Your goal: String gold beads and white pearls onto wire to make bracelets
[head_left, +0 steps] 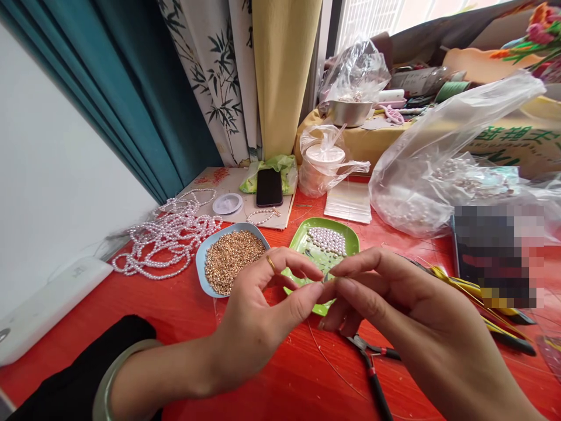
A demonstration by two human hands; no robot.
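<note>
Both hands meet fingertip to fingertip above the near part of a green dish (302,234). My left hand (267,304), with a ring and a bangle, pinches thumb against fingers. Closed in a similar pinch, my right hand (385,298) touches it. Whatever lies between the fingertips is too small to make out. A thin thread (326,354) trails over the table below them; its upper end is hidden by the hands. White pearl beads (326,241) lie at the dish's far side. Left of it, a blue dish (201,263) holds small gold beads (234,257).
Black-and-red pliers (372,374) lie beneath my right hand, more yellow-handled tools (473,289) to the right. Strung pearls (162,237) heap at left. Behind are a phone (269,187), a thread spool (227,203), a bagged cup (324,155) and a large plastic bag (412,169).
</note>
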